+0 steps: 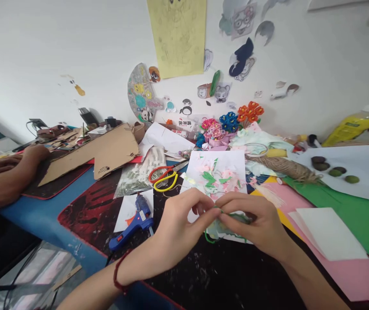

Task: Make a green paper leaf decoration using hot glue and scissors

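Note:
My left hand (pixel 184 224), with a dark red bracelet on its wrist, pinches a thin green strand (pixel 208 237) between thumb and forefinger. Close against it, my right hand (pixel 255 217) pinches the same green strand, its fingertips nearly touching the left ones. The strand hangs in a loop below the fingers. Beneath both hands lies a pale, crumpled piece (pixel 225 228), partly hidden by them. Just beyond is a white sheet (pixel 192 170) scattered with green and pink paper scraps (pixel 231 178).
A blue glue gun (pixel 139 219) lies left of my hands, with red-and-yellow scissors (pixel 165 178) behind it. Cardboard (pixel 113 150) and another person's arm (pixel 13 176) are farther left. Twine (pixel 283 167), white paper (pixel 333 234) and green sheets (pixel 320 202) lie to the right.

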`<state>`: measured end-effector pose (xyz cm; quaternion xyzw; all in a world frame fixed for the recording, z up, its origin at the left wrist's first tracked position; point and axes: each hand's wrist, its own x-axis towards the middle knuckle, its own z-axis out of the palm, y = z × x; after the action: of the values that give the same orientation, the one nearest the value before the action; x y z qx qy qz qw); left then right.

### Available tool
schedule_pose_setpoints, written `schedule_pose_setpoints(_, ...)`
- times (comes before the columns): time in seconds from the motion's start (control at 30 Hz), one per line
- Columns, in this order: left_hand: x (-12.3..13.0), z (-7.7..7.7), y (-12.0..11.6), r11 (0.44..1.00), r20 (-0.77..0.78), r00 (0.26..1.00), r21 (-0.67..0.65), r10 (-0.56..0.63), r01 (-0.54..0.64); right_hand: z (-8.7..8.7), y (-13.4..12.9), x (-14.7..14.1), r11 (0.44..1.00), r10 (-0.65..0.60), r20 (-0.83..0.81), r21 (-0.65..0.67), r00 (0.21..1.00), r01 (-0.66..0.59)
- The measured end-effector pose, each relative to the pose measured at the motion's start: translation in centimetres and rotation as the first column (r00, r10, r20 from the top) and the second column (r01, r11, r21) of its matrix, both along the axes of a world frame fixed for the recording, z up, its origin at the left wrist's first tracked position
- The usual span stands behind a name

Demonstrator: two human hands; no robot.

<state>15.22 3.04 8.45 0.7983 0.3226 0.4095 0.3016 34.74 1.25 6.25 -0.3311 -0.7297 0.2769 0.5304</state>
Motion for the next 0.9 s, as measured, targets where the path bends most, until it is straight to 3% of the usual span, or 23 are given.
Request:
schedule_pose_setpoints(0.3,-0.2,0.0,-0.9,0.982,0.052,0.996,-0.178,0.073,-0.062,0.1,-0.1,0.0,1.0,-0.01,0.012,-0.011,1.0,0.01)
schedule_pose_setpoints(0.63,0.4,-1.1,-1.9,0.969,0.151,0.976,-0.214,0.155,-0.121,-0.2,-0.1,-0.1,0.994,-0.047,-0.007,-0.099,0.999,0.047)
schedule_pose_setpoints(0.77,0.5,-1.1,-2.0,0.967,0.17,0.97,-0.215,0.176,-0.138,-0.1,-0.2,0.0,0.981,-0.017,0.057,-0.191,0.998,0.028)
schedule_pose_setpoints(0.9,0.5,-1.3,-2.0,0.97,0.152,0.974,-0.2,0.169,-0.137,0.0,-0.2,0.0,0.977,-0.048,0.108,-0.202,0.993,0.069)
